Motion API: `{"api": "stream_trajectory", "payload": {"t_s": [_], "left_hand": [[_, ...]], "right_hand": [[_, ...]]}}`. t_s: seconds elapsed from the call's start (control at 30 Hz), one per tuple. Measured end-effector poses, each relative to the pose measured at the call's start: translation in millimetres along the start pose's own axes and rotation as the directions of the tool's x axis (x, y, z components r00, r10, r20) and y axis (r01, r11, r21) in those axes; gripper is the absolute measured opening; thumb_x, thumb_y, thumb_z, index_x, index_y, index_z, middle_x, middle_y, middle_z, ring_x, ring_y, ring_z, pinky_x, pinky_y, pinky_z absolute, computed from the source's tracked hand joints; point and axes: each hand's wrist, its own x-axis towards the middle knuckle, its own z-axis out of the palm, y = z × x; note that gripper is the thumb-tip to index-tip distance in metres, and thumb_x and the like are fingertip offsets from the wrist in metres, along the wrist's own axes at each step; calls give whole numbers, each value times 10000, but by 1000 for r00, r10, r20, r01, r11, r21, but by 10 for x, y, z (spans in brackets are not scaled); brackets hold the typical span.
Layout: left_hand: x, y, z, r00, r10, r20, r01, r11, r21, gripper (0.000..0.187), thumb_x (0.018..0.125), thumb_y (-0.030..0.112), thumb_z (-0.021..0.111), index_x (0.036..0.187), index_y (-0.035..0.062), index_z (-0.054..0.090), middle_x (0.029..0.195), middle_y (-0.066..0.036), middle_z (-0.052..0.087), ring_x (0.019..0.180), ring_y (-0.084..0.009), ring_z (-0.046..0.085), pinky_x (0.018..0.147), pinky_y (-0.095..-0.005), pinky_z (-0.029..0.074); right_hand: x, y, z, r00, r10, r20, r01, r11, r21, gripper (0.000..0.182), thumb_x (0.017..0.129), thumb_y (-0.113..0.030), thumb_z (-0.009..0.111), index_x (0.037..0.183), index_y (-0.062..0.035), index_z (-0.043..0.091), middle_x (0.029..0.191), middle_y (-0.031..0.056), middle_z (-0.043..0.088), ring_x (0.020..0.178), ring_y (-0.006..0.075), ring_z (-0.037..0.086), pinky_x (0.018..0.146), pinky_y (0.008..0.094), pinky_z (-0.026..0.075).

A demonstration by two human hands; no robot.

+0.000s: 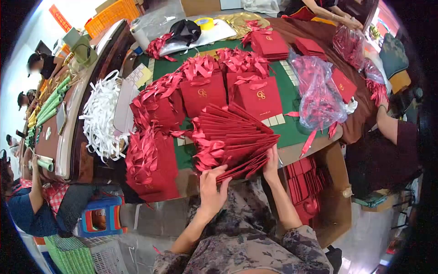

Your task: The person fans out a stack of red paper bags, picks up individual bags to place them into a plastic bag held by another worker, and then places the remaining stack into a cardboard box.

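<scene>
A fanned stack of red paper gift bags with red ribbon handles stands at the near edge of the table in front of me. My left hand grips the stack's near left corner, below the ribbons, with the thumb apart from the fingers. On the right end of the same stack, my right hand closes around the bags' edges; some fingers are hidden behind them. Just beyond stand more red gift bags with gold lettering, their ribbons heaped on top.
White ribbons pile up left of the bags. A clear plastic bag of red ribbons lies on the right. Below the table edge stands a cardboard box of red bags. Co-workers' arms show at the right, and others work at left.
</scene>
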Motion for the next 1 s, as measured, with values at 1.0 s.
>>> {"api": "stream_trajectory", "payload": {"t_s": [1.0], "left_hand": [[99, -91, -76, 978, 180, 109, -171, 982, -85, 394, 688, -75, 676, 1020, 62, 514, 1123, -146, 621, 948, -329, 547, 867, -413, 439]], "right_hand": [[93, -66, -38, 993, 24, -118, -14, 996, 85, 336, 966, -188, 542, 1238, 10, 548, 1159, 37, 609, 1032, 110, 528, 906, 271, 413]]}}
